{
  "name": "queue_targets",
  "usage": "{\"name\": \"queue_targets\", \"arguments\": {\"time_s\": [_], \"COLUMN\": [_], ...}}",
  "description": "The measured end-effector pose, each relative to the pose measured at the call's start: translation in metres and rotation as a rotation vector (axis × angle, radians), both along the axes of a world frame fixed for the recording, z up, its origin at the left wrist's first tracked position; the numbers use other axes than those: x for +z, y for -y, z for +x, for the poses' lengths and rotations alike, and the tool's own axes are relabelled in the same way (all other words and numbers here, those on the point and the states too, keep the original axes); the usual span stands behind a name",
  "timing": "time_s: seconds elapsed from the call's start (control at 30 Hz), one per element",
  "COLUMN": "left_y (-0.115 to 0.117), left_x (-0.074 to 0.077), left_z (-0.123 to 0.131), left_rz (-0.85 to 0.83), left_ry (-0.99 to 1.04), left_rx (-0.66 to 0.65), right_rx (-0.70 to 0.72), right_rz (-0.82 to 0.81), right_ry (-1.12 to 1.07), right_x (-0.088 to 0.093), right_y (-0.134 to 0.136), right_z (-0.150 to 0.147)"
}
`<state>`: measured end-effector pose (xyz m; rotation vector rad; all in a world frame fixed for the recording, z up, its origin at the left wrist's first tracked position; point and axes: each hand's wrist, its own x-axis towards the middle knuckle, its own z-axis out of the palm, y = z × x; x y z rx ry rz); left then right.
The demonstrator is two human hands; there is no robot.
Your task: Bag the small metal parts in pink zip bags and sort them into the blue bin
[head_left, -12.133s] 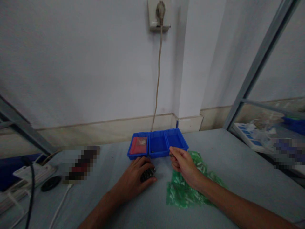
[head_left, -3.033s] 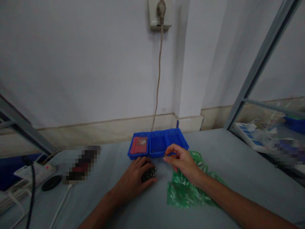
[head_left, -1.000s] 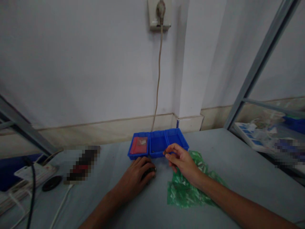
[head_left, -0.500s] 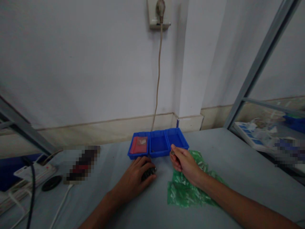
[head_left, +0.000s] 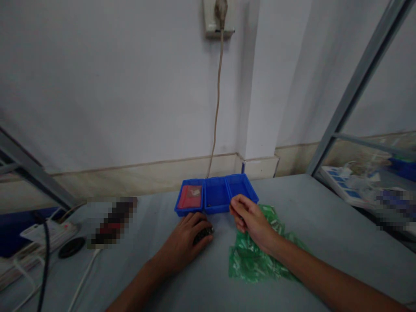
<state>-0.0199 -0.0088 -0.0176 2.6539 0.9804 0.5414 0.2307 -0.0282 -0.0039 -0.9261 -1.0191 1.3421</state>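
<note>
My left hand (head_left: pixel 187 236) rests on the table in front of the bins, its fingers curled round a cluster of small dark, shiny parts (head_left: pixel 202 235). What kind of parts they are is too small to tell. To the right, my right hand (head_left: pixel 248 216) is closed in a pinch just before the right bin; whatever lies between thumb and fingers is hidden. Three joined blue plastic bins (head_left: pixel 216 195) stand ahead of both hands. A red plastic bag (head_left: pixel 190 197) with a pale label fills the left one, and a tiny dark speck lies in the middle one.
Crumpled green plastic wrap (head_left: pixel 256 260) lies under my right forearm. On the left are a blurred-out dark object (head_left: pixel 113 223), a black disc (head_left: pixel 72 248) and white cables (head_left: pixel 85 275). A power strip (head_left: pixel 341 186) sits at the right edge by the metal frame (head_left: pixel 351 89); a wall stands behind.
My right hand has turned a little and its fingers have shifted, so the small metallic piece that showed at the fingertips is now covered. My left hand stays in place.
</note>
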Motion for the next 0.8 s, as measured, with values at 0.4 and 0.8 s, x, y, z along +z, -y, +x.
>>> {"name": "queue_targets", "arguments": {"time_s": [0.4,0.8], "left_y": [-0.0005,0.0004], "left_x": [-0.0010,-0.0011], "left_z": [-0.0011,-0.0005], "left_rz": [0.009,0.016], "left_ry": [0.008,0.014], "left_rx": [-0.004,-0.002], "right_rx": [-0.066,0.068], "right_rz": [0.169,-0.144], "right_ry": [0.254,-0.150], "right_x": [-0.0044,-0.0009], "right_y": [-0.0031,-0.0038], "right_z": [0.0045,0.0041]}}
